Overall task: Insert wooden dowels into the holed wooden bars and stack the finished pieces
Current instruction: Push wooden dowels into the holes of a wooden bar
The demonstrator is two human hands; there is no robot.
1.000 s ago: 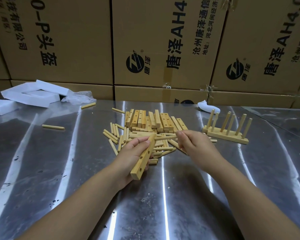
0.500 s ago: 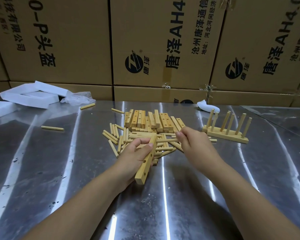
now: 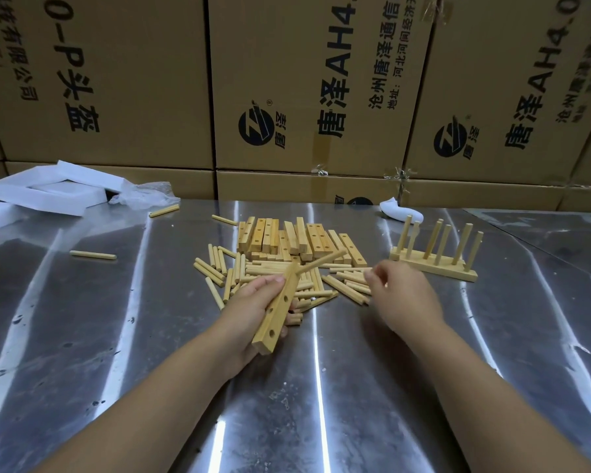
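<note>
**One Dowel Seated in the Held Bar, Right Hand over the Loose Pile**

A holed wooden bar (image 3: 277, 310) is gripped in the left hand (image 3: 249, 312) above the steel bench (image 3: 116, 336). Its near end is tilted down toward the person. The left fingers (image 3: 270, 279) are curled round the bar's upper half, with the thumb laid along its top edge. One dowel (image 3: 321, 262) is seated in the hole nearest the bar's far end and sticks out up and to the right. Three open holes are seen on the face below it.

The right hand (image 3: 401, 297) is held just above the right edge of the heap of loose dowels (image 3: 239, 278). Its fingers (image 3: 372, 273) are bent downward and blurred, so it cannot be told whether a dowel is pinched between them.

Behind the loose dowels, a pile of unfilled bars (image 3: 297, 240) is laid in rough rows. To the right, well apart from the right hand, a finished piece (image 3: 434, 264) is set flat on the bench with six dowels standing in it.

Three stray dowels (image 3: 93, 256) are scattered toward the left. White foam pieces (image 3: 48, 192) and a crumpled plastic bag (image 3: 147, 196) are found at the far left corner, and a small white object (image 3: 398, 211) lies behind the finished piece. Printed cardboard boxes (image 3: 321, 80) are stacked along the back edge.
</note>
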